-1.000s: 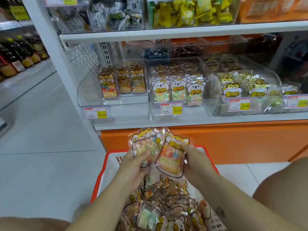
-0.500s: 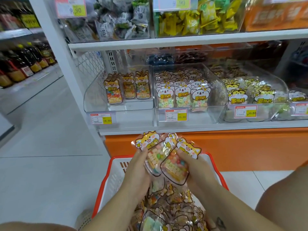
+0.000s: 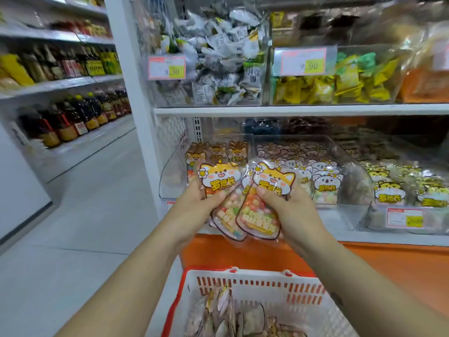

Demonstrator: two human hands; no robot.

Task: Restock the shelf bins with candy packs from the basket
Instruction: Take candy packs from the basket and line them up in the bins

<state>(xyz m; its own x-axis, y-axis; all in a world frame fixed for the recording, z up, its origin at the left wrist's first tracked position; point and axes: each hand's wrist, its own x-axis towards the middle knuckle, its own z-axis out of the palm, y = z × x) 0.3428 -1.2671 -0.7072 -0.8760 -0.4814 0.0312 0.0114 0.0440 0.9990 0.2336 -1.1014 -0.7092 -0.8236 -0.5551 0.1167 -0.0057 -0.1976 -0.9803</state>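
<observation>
- In front of the lower shelf, above the basket, I hold a fan of candy packs between both hands, level with the leftmost clear bin.
- Left hand: thumb across the face of the left pack, fingers curled behind it.
- Right hand: thumb pressed on the printed header of the right pack, fingers wrapped behind. Both hands are closed on the fan, neither is free.
- Handling, my guess: light. Glossy film over loose candy balls, so the faces likely slide on each other and the fan could splay or shed a pack.
- The bellies look soft and saggy, the flat headers stiffer.
- Best hold: pinch at the headers or side seams. Squeezing the belly may crush the candy.
- The bin has matching fox packs upright at the back, with room in front.
- More packs lie in the basket.
</observation>
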